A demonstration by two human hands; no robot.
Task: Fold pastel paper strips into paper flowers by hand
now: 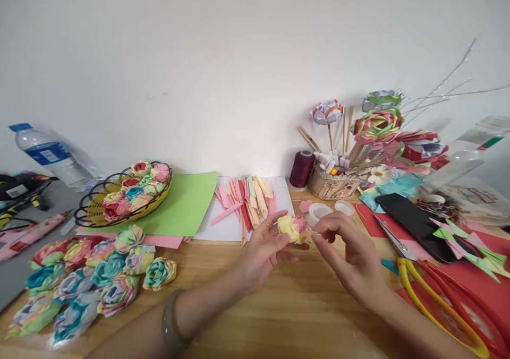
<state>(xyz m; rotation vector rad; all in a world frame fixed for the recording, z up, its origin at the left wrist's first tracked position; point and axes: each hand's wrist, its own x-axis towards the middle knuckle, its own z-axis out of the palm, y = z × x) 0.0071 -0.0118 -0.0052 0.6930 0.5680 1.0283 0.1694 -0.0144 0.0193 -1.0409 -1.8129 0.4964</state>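
Note:
A small paper flower (pixel 292 228) with yellow and pink petals is held between the thumb and fingers of my left hand (pixel 258 253), above the middle of the wooden table. My right hand (pixel 353 255) is just right of the flower, its thumb and forefinger brought together close to the petals. Whether a bit of paper is between those fingertips is too small to tell. Behind the flower lie folded paper strips (pixel 249 202) in pink, red, green and cream on a white sheet (pixel 283 191). White tape rolls (pixel 319 211) lie just beyond my right hand.
Several finished paper flowers (pixel 109 270) lie at left, below a yellow basket (pixel 93 210) holding more. A water bottle (pixel 51 154) leans behind. At right are yellow-red scissors (pixel 428 300), a black phone (pixel 414 221), a thread spool (pixel 301 169) and a flower-filled pot (pixel 332 184).

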